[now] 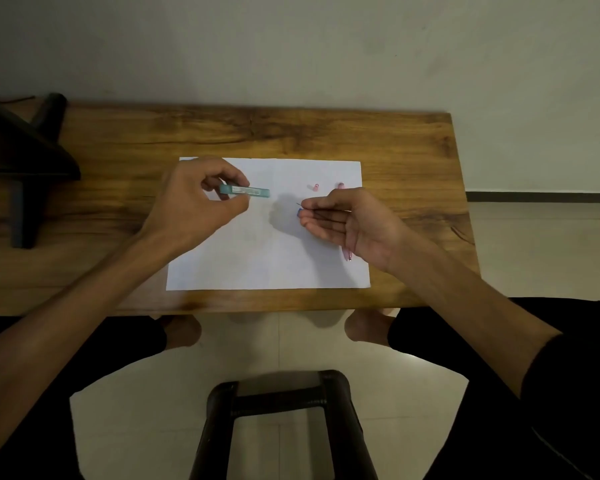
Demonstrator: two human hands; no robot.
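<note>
Fingers (230, 175) of the left hand (191, 202) curl round one end of a lead case (248, 191), thumb below and fingertips above, so that it is gripped level and just above the paper. The case is a slim, flat teal box with a pale printed label along its face; its free end points toward the right hand (347, 221). There the fingers (314, 205) are loosely bent, palm turned up, and the thumb and forefinger pinch thin dark pencil leads (323, 210), whose ends poke out past the fingertips toward the case. A small blue cap (299, 212) sits at the tips of the lower fingers; whether it is held or lies on the sheet cannot be told. Under the right hand lies a pink mechanical pencil (347, 252), mostly hidden, its metal tip showing by the wrist. A small pink cap (316, 187) lies farther up the sheet. All rests on a white sheet of paper (267, 261) spread on the wooden worktop (326, 133). A black stool (278, 393) stands below the near edge.
</note>
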